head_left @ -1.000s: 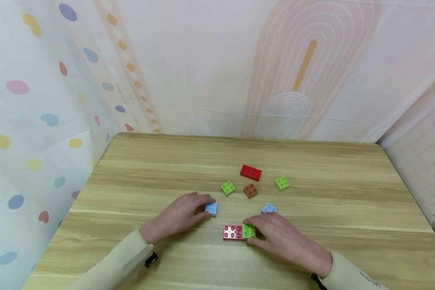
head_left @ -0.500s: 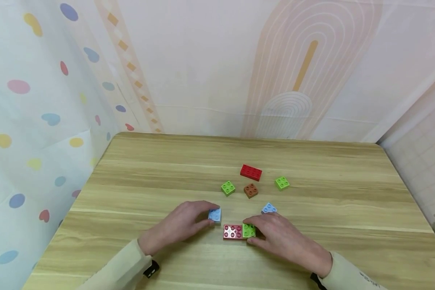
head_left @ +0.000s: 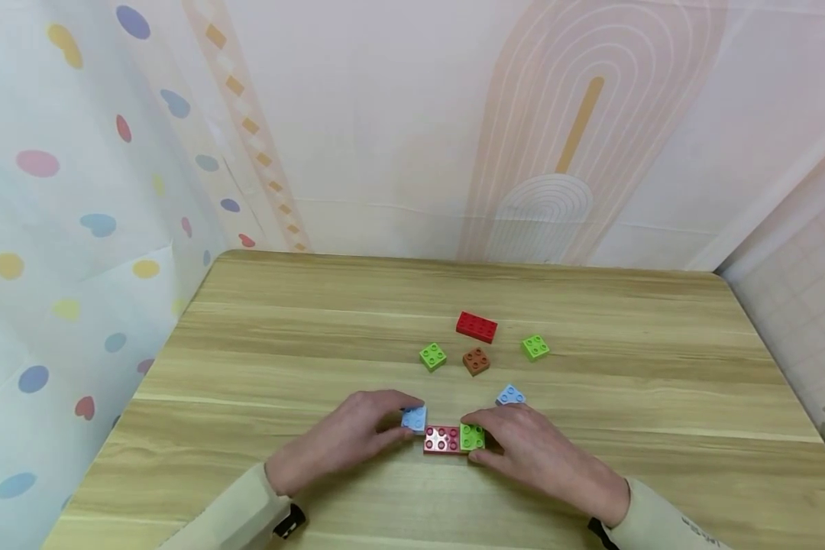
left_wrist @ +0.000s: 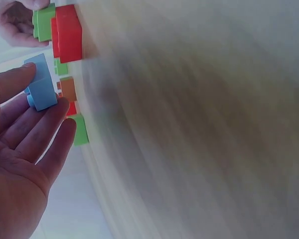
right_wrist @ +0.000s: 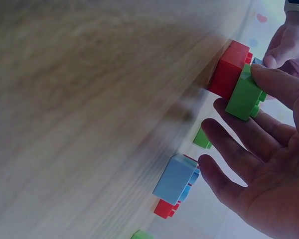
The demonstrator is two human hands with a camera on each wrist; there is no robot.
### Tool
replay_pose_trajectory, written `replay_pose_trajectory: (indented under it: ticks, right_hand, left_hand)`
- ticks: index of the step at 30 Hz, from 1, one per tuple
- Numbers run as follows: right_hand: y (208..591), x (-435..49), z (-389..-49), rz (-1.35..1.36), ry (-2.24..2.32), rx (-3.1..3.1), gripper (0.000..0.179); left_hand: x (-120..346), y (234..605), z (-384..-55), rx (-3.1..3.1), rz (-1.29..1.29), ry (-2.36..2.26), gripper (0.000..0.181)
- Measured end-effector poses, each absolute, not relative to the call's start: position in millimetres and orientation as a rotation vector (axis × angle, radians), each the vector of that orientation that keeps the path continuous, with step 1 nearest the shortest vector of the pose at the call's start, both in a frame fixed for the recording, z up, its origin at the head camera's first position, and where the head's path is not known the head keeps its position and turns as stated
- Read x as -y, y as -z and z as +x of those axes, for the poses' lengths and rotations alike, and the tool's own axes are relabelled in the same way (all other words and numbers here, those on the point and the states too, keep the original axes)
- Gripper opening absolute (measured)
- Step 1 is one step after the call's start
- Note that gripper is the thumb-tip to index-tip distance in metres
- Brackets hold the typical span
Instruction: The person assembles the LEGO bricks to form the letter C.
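Observation:
A light blue brick (left_wrist: 43, 82) is pinched between the thumb and fingers of my left hand (head_left: 347, 431), held just off the upper left end of a long red brick (head_left: 441, 440). That red brick lies near the front middle of the table. On its right end sits a green brick (right_wrist: 244, 94), gripped at its sides by the thumb and fingers of my right hand (head_left: 536, 451). In the left wrist view the blue brick is raised off the table, apart from the red one. A second blue brick (head_left: 511, 395) lies just behind my right hand, partly covered by it.
Farther back on the wooden table (head_left: 302, 305) lie a red brick (head_left: 477, 327), a brown brick (head_left: 477, 361), a green brick (head_left: 432, 357) and another green brick (head_left: 535, 347) to the right. A patterned cloth (head_left: 385, 130) hangs behind the table.
My left hand has carried the light blue brick right and toward the front, close to the red brick's left end. The right hand stays on the green brick.

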State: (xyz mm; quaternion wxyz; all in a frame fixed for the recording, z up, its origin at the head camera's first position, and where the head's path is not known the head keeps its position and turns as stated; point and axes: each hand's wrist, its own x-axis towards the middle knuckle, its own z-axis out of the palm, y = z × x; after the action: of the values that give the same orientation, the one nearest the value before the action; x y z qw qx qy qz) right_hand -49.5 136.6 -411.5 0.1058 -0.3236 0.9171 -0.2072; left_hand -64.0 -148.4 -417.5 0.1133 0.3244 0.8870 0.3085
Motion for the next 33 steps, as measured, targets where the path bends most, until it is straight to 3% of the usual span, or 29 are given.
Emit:
replay_pose_trajectory:
  ticks: [33]
  right_hand:
    - [412,-136,-53,-0.970,0.674,-2.663,0.035]
  left_hand:
    - [130,416,-52,-2.644,1.102,-0.686,0.031]
